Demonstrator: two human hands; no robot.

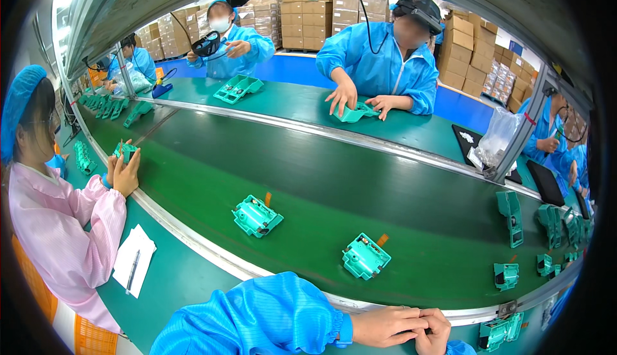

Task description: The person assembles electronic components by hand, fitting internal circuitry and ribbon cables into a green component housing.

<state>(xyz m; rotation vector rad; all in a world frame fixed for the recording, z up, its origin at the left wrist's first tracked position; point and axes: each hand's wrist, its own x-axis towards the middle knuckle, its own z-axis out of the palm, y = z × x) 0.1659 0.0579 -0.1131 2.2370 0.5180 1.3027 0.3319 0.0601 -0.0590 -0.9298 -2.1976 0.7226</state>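
At the near edge of the conveyor belt my two hands meet, fingertips together. My left hand [387, 325] reaches in from a blue sleeve, its fingers bent and pressed against the right one. My right hand [435, 333] is curled closed beside it; whatever lies between the fingers, if anything, is hidden. Just right of it, a green plastic housing [501, 332] rests on the near worktop. Beyond my hands a green housing with an orange tab [366, 256] lies on the belt, and a similar housing [257, 216] is farther left.
The green belt [308, 175] runs across between metal rails. More housings [511, 218] ride at the right. At left, a pink-sleeved person [71, 226] holds a housing near papers with a pen [134, 271]. Across the belt a blue-clad person [385, 65] handles another housing [355, 112].
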